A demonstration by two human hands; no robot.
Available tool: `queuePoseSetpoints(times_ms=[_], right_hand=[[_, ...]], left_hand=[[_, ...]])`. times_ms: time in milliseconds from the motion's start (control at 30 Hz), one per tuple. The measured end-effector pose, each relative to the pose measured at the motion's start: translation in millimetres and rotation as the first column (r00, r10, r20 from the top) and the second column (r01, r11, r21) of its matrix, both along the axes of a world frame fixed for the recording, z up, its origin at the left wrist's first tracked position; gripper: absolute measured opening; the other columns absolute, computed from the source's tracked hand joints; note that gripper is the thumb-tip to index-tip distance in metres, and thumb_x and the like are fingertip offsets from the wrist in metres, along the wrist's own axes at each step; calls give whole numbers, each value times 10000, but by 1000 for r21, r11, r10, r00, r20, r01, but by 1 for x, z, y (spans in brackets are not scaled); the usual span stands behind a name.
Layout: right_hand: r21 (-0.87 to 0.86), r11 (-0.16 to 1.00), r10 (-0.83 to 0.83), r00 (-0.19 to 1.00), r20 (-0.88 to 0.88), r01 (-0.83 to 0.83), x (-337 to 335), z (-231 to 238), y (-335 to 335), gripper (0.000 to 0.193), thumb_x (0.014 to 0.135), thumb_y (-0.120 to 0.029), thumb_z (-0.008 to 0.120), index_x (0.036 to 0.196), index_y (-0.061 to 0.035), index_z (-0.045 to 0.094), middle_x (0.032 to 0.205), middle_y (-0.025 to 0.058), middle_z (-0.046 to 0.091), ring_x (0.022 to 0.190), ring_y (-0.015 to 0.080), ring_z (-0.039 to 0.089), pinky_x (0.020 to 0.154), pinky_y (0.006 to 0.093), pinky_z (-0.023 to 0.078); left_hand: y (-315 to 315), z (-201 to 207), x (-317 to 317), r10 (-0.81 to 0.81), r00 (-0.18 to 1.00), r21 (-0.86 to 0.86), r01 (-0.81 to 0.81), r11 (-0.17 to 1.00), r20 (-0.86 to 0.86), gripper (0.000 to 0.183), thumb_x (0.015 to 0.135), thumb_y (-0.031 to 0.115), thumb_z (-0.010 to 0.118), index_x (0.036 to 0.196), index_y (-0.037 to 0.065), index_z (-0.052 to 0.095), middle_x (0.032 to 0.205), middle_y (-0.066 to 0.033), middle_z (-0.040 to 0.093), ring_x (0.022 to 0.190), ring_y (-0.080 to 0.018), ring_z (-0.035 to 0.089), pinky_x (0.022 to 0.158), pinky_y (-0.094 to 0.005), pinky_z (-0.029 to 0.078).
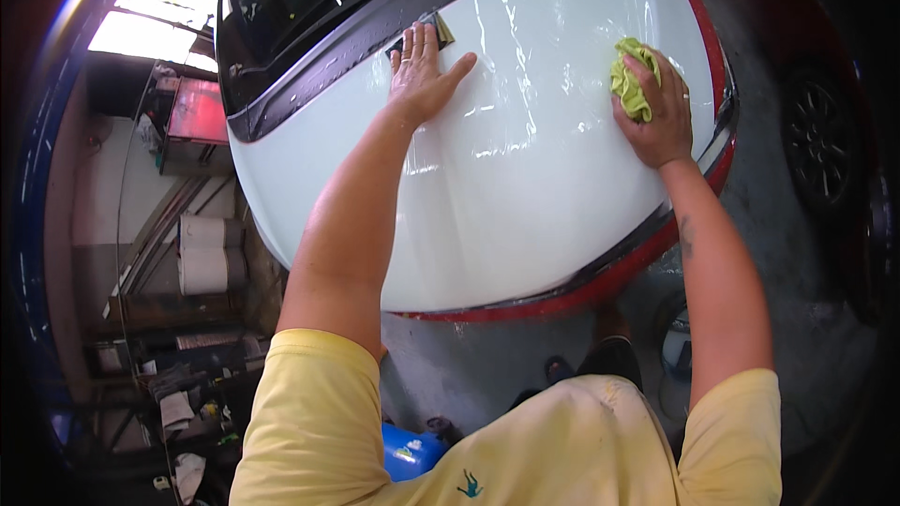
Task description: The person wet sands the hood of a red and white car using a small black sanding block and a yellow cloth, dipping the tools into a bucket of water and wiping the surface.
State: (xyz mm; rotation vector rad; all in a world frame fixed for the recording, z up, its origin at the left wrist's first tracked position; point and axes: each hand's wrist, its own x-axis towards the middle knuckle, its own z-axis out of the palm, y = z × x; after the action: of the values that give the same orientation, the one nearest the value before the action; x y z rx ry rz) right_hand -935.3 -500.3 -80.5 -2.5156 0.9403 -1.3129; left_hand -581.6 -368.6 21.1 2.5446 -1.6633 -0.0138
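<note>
A white car hood (506, 215) fills the middle of the view, with wet streaks and light reflections on it. At its far edge, my left hand (424, 80) lies flat with fingers stretched and thumb spread, pressing on a small dark sheet (444, 33) with an olive edge; its exact kind is unclear, and most of it is under my fingers. Farther right, my right hand (661, 117) grips a crumpled yellow-green cloth (631, 80) against the hood. Part of that cloth is hidden by my fingers.
Beyond the hood are a black cowl strip (281, 98) and the windshield (272, 0). Red bodywork (562, 300) borders the hood. A red metal box (199, 111) and cluttered shelving stand left; a dark wheel (818, 136) is at right. A blue tank-like object (412, 450) sits below.
</note>
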Motion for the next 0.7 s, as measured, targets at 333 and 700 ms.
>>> queuePoseSetpoints(times_ms=[333, 700], right_hand=[[-42, 998, -47, 999, 6, 47, -4, 1, -9, 680, 901, -258, 785, 1519, -295, 505, 1550, 114, 537, 1459, 381, 520, 1215, 540, 419], [-20, 1000, 16, 1000, 11, -16, 4, 12, 8, 707, 865, -223, 814, 1505, -261, 517, 1557, 114, 526, 1475, 384, 501, 1230, 541, 405]], left_hand=[[383, -144, -139, -300, 945, 212, 270, 939, 126, 1077, 984, 685, 628, 1681, -76, 320, 1785, -271, 254, 1689, -445, 130, 1344, -636, 47], [0, 7, 8, -5, 999, -4, 5, 1000, -48, 1069, 1050, 781, 424, 1759, 34, 138, 1854, -140, 91, 1718, -274, 24, 1386, -467, 37]])
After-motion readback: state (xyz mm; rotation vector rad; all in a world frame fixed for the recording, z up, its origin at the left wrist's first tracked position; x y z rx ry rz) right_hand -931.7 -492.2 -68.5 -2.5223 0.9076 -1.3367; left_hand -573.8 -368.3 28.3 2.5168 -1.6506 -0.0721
